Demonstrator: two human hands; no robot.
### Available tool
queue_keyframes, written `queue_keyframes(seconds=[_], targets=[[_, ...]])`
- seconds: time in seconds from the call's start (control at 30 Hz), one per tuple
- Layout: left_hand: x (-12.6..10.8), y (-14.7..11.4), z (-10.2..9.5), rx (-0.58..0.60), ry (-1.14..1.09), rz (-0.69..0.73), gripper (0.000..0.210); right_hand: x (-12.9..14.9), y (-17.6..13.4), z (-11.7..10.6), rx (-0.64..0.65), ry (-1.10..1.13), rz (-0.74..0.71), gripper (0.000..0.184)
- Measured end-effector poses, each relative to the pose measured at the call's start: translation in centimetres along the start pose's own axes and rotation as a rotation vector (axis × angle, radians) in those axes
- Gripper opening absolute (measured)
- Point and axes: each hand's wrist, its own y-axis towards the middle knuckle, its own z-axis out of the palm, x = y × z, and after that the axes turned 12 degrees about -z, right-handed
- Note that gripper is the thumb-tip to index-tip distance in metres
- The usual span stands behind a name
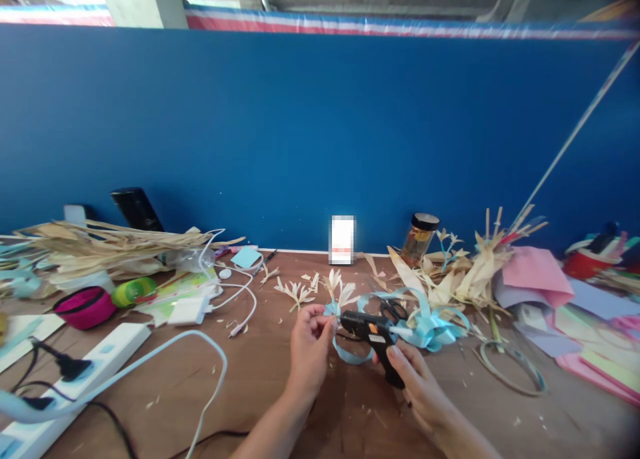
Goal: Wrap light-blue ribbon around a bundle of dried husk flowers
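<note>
My left hand is closed in a pinch at the base of a pale dried-husk flower, whose petals stand upright above the fingers. Light blue ribbon shows at that base, loops below it and gathers in a pile to the right. Wrapped round the handle of a black glue gun is my right hand. The gun's nozzle end points left, close to the fingers of my left hand; whether it touches the flower I cannot tell. Another husk flower lies just behind my left hand. Black scissors lie behind the gun.
At left are a white power strip with cables, a white charger, a pink round case and a husk heap. A lidded jar, husk bundle and coloured papers stand right. A blue partition rises behind.
</note>
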Motion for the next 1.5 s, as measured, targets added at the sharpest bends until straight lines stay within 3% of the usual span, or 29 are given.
queue_keyframes(seconds=[0.9, 1.1, 1.27, 1.5], targets=[[0.1, 0.1, -0.1, 0.001, -0.031, -0.028, 0.036, -0.4, 0.0, 0.2, -0.065, 0.063, 0.057, 0.043], [0.4, 0.2, -0.1, -0.014, -0.012, 0.005, 0.033, -1.4, -0.2, -0.4, -0.075, 0.065, 0.048, 0.036], [0.0, -0.1, 0.0, -0.018, 0.046, -0.007, 0.032, -0.9, -0.2, -0.4, -0.020, 0.240, 0.073, 0.033], [0.0, -0.1, 0.0, -0.017, 0.074, 0.014, 0.030, 2.2, 0.3, -0.7, 0.126, 0.513, 0.154, 0.030]])
